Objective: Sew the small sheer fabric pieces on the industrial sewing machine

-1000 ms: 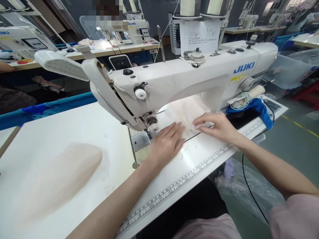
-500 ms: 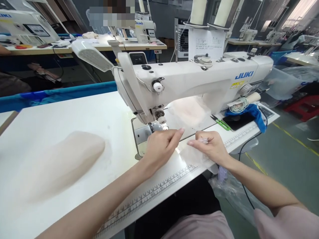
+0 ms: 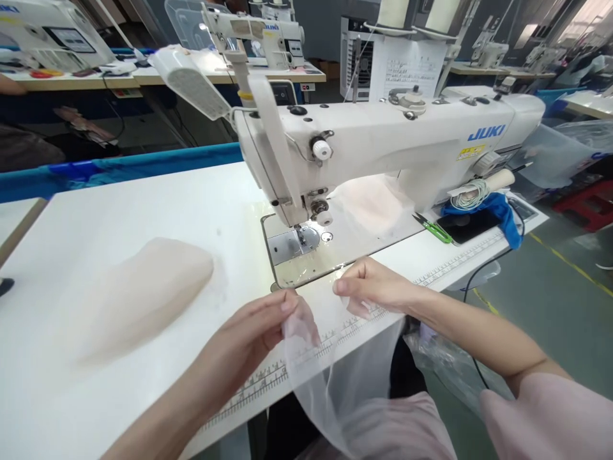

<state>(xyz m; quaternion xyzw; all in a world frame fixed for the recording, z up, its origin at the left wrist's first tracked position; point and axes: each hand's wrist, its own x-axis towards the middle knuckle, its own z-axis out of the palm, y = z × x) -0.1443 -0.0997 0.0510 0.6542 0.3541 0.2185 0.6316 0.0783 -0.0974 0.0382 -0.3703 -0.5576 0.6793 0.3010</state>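
Over the sewing table (image 3: pixel 143 211), both hands (image 3: pixel 249 338) pinch sheer fabric (image 3: pixel 335 377) stretched between them.

The sewing machine (image 3: pixel 383 147) stood at the back of the table (image 3: pixel 143 211), with a pile of fabric (image 3: pixel 138 294) lying well to its left and snips (image 3: pixel 433 228) to the right of its needle plate (image 3: pixel 294 243). In front of the plate, at the table's near edge, the left hand (image 3: pixel 249 338) and right hand (image 3: pixel 368 287) held a sheer piece of fabric (image 3: pixel 335 358) between them, the left one nearer the person. The piece hung over the edge, across the ruler strip (image 3: pixel 335 335).
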